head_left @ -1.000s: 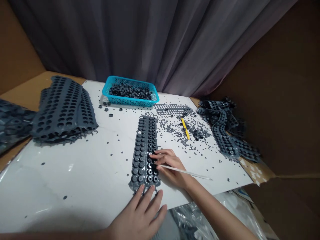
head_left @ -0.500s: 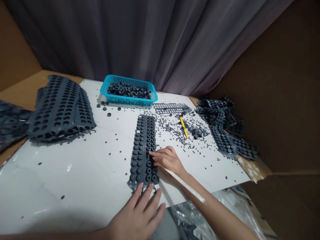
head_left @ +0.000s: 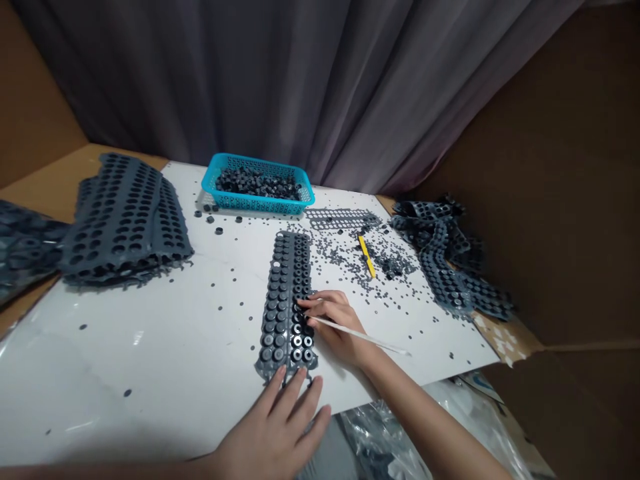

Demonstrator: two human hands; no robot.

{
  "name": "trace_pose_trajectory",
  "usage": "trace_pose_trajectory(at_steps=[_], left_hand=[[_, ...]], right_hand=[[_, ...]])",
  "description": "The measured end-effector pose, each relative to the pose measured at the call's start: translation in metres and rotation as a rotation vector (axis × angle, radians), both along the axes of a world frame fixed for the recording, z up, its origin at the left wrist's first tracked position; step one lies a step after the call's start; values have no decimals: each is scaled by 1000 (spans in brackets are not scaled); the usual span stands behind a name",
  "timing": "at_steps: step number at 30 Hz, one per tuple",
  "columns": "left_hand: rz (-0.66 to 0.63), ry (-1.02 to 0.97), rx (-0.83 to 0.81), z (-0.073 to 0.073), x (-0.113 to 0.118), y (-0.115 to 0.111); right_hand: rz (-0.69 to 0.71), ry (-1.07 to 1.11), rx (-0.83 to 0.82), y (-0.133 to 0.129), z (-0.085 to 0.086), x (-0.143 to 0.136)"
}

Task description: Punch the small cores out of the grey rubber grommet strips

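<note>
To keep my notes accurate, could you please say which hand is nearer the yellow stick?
Right. The right hand is below and left of the yellow stick in the picture; the left hand is farther, at the near end of the dark strip.

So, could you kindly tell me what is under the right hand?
The right hand is over the dark strip's right edge and the white tabletop. Whatever lies directly beneath its fingers is covered and cannot be seen.

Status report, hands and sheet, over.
Left hand at near edge of studded sheet. Right hand holding white stick at sheet's right columns. Yellow tool lies apart.
</note>
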State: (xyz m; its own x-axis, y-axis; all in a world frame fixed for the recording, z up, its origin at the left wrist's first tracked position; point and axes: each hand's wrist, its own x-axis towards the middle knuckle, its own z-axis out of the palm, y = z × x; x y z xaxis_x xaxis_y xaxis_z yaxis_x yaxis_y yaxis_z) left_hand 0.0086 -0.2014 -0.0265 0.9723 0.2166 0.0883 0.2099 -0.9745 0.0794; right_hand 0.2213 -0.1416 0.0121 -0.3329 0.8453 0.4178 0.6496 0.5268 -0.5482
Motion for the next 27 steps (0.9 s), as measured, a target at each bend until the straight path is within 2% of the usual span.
trace_pose_trajectory(at_steps=[4,7,13,23,27], left_hand=[[1,-32,-3,-6,0,-1],[0,-51,-5,-8,0,-1],[16,-62,21,-5,0,-1],[40,-19,6,-3,0,-2],[45,-8,8,-3,0,-4]], right_hand=[[18,-34,33,1,-2,1],[30,-152,113,1,-6,1],[-95,-280,235,1,-12,1],[-494,-49,129,2,-11,5],[-532,46,135,0,-5,8]])
